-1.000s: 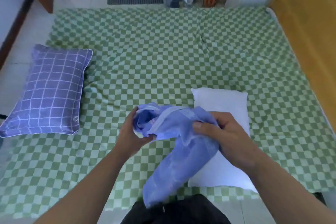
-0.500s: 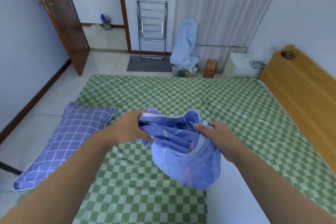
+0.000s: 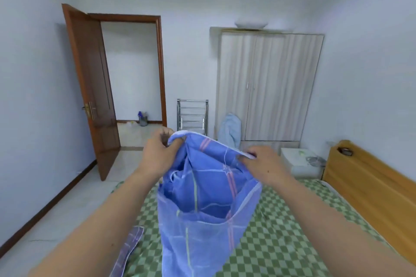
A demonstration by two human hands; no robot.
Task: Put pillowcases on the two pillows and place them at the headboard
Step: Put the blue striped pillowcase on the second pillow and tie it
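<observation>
Your hands: left hand [image 3: 157, 153] and right hand [image 3: 262, 164] each pinch the pillowcase [image 3: 202, 209] top edge.
Pillowcase: hangs long-ways down between them.

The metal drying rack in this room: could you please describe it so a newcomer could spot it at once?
Find the tall pale wardrobe on the far wall. Between it and the open doorway stands the drying rack, folded against the wall. It is the only shiny chrome thing there, with horizontal bars.
</observation>
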